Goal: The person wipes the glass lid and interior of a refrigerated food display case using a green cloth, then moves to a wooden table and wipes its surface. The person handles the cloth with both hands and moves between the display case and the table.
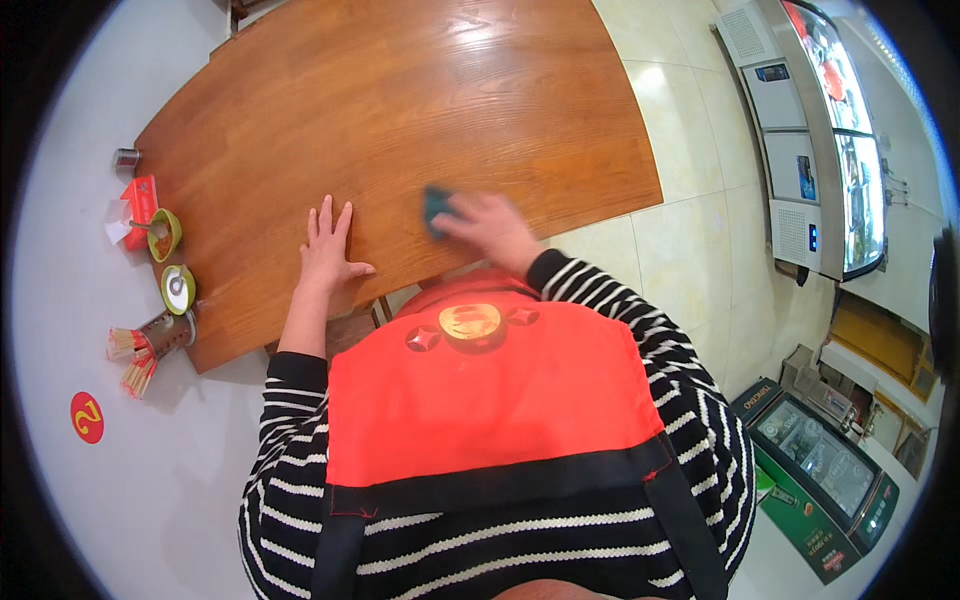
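A dark green cloth lies against the brown wooden table, close to its near edge. My right hand, a little blurred, grips the cloth and presses it on the tabletop. To the left, my left hand rests flat on the wood with fingers spread and nothing in it. Some bare tabletop separates the two hands. Part of the cloth is hidden under the right hand's fingers.
Along the table's left edge by the wall stand a metal shaker, a red tissue box, a green bowl of sauce, a white-filled bowl and a chopstick holder. Display coolers stand right, beyond the tiled floor.
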